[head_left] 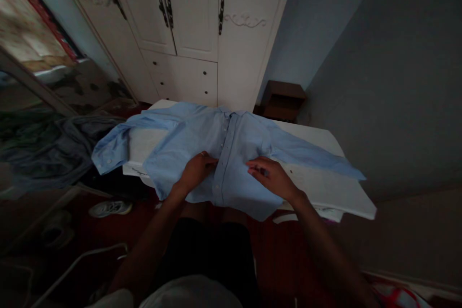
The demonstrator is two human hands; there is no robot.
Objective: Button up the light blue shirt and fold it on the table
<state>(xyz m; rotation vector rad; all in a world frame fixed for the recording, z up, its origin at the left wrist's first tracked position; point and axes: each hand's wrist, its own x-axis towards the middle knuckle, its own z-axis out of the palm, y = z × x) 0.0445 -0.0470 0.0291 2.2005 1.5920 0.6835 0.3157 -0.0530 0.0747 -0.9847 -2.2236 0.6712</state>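
A light blue button-up shirt (pixel 195 139) lies spread over a white table (pixel 321 144), collar at the far side and its hem hanging over the near edge. Its sleeves reach out left and right, the left cuff drooping past the table's end. My left hand (pixel 197 171) pinches the shirt beside the button placket, fingers closed at its edge. On the other side, my right hand (pixel 270 175) hovers over or lightly rests on the shirt front, fingers apart and curved, with nothing seen in them.
White wardrobe doors (pixel 191 9) stand behind the table. A small brown cabinet (pixel 285 91) sits at the back right by the grey wall. Heaped clothes (pixel 46 149) lie at left. A shoe (pixel 110 209) is on the red floor (pixel 285 250).
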